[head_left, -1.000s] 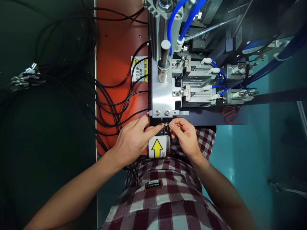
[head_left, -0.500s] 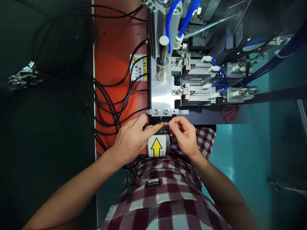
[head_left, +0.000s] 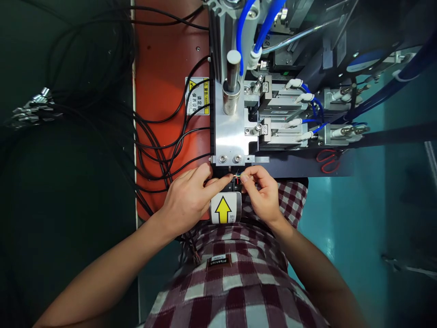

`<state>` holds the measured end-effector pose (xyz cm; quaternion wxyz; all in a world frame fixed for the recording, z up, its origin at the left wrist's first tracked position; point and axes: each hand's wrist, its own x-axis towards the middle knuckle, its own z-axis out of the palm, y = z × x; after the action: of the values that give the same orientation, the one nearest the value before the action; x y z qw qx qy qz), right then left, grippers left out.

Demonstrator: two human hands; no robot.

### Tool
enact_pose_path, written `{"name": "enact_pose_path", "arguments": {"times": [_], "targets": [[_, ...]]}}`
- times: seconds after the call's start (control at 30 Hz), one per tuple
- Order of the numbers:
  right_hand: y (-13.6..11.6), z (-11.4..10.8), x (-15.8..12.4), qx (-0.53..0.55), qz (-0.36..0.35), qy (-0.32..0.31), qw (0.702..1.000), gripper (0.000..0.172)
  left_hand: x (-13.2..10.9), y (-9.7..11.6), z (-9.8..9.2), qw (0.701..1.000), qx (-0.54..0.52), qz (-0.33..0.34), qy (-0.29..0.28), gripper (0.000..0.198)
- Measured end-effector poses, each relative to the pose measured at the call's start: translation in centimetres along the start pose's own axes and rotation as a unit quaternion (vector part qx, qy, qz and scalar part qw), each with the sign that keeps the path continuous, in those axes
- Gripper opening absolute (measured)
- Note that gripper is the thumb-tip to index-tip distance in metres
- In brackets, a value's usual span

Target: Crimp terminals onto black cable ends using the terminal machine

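Note:
Thin coloured wires lie between my two hands, just below the metal plate of the machine. My left hand reaches in from the left, its index finger touching the left side of the wires and its other fingers curled. From the right, my right hand pinches the wires between thumb and index finger. A label with a yellow arrow sits directly under the wires. What lies beneath my left fingers is hidden.
Black cables cross the red surface on the left. Pneumatic cylinders with blue tubes stand at the upper right. Red-handled scissors lie on the dark ledge. At the far left is a bundle of metal connectors.
The coloured wires between my fingers have shifted slightly. Both hands are in nearly the same place.

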<state>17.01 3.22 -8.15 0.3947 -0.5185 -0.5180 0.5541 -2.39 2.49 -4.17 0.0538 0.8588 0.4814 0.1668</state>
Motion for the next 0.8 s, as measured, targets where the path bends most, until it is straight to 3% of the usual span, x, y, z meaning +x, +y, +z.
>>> {"name": "enact_pose_path", "arguments": {"times": [0.2, 0.3, 0.43, 0.67, 0.8], "targets": [[-0.9, 0.5, 0.0, 0.053, 0.096, 0.007, 0.994, 0.012, 0.0, 0.0, 0.0, 0.999, 0.034, 0.029, 0.016, 0.027], [-1.1, 0.5, 0.1, 0.051, 0.112, 0.021, 0.992, 0.013, 0.1, 0.1, 0.1, 0.997, 0.057, 0.04, 0.038, 0.024], [-1.3, -0.1, 0.2, 0.043, 0.135, -0.01, 0.99, 0.016, 0.2, 0.1, 0.3, 0.998, 0.04, 0.041, 0.039, 0.024], [-1.4, 0.1, 0.2, -0.072, 0.03, 0.043, 0.996, 0.011, 0.0, 0.0, 0.4, 0.999, 0.019, 0.035, 0.034, 0.024], [-1.4, 0.3, 0.1, -0.15, -0.052, 0.038, 0.987, 0.008, 0.0, 0.0, 0.5, 0.999, 0.021, 0.032, 0.037, 0.024]]}}
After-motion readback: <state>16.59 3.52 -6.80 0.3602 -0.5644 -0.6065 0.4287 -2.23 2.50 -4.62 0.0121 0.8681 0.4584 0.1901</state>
